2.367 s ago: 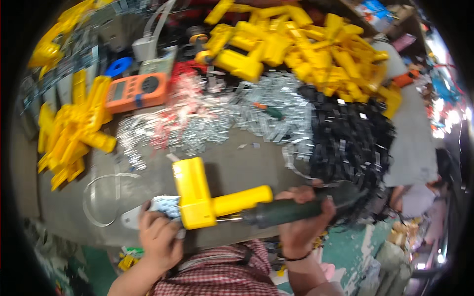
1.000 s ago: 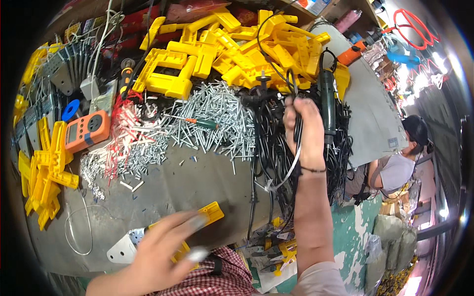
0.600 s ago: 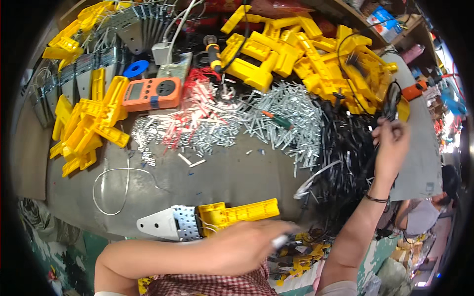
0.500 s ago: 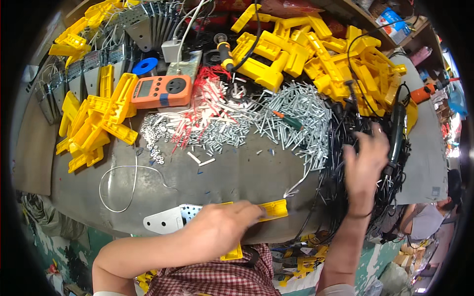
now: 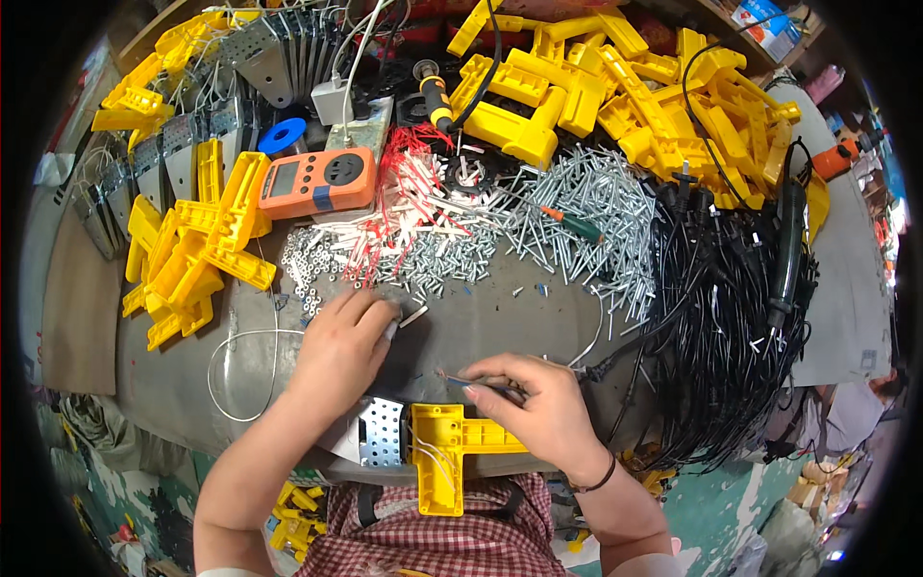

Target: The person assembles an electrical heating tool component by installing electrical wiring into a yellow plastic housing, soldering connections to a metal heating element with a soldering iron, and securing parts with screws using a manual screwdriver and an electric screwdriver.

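In the head view, the open yellow housing [image 5: 437,418] is set at the near edge of the table [image 5: 500,322], apparently overhanging it; it could be tipped off if its handle were bumped. Inside its shell, thin white wires [image 5: 440,460] are left loose and might be snagged. Beyond the housing, a cable end [image 5: 452,378] is pinched by the right hand [image 5: 540,404]; farther left, the left hand's [image 5: 343,344] fingers are bunched, their contents indiscernible.

The person wears a red-and-white checked garment [image 5: 433,544], pale sleeves [image 5: 652,567] and 1 dark wristband [image 5: 607,475].
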Tool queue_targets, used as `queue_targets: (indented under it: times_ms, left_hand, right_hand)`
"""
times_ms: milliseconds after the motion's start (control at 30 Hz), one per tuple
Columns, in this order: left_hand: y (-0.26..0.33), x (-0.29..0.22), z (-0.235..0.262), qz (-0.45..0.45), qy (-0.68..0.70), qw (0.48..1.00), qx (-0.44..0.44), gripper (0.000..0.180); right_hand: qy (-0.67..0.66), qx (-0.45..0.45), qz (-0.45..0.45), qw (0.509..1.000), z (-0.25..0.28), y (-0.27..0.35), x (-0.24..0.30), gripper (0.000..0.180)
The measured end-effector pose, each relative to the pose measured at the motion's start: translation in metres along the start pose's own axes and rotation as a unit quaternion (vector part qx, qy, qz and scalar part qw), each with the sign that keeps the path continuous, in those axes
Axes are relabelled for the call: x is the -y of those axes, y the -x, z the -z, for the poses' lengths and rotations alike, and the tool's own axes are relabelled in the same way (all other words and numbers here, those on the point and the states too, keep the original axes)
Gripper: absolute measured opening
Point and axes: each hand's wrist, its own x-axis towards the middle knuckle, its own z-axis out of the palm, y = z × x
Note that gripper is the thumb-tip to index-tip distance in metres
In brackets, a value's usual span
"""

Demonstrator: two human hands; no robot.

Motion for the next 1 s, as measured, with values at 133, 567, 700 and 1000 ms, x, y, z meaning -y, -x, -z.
queue_targets:
  times_ms: [133,567,700,1000]
  left_hand:
    - [0.015,-0.022,0.01,0.108,0.301,0.947,-0.002,0.016]
    - [0.024,-0.039,0.009,0.255,0.64,0.724,0.019,0.011]
    - [0.024,-0.048,0.012,0.235,0.56,0.794,-0.002,0.012]
    - [0.022,-0.046,0.008,0.264,0.718,0.643,0.029,0.015]
  right_hand:
    - [-0.015,-0.044,-0.024,0.999,-0.006,0.004,-0.001,0.015]
    - [0.007,-0.093,0.05,0.994,-0.017,0.007,-0.001,0.012]
    - [0.012,-0.088,0.045,0.995,-0.015,0.006,0.002,0.011]
    - [-0.075,-0.102,0.108,0.986,-0.014,0.012,-0.01,0.014]
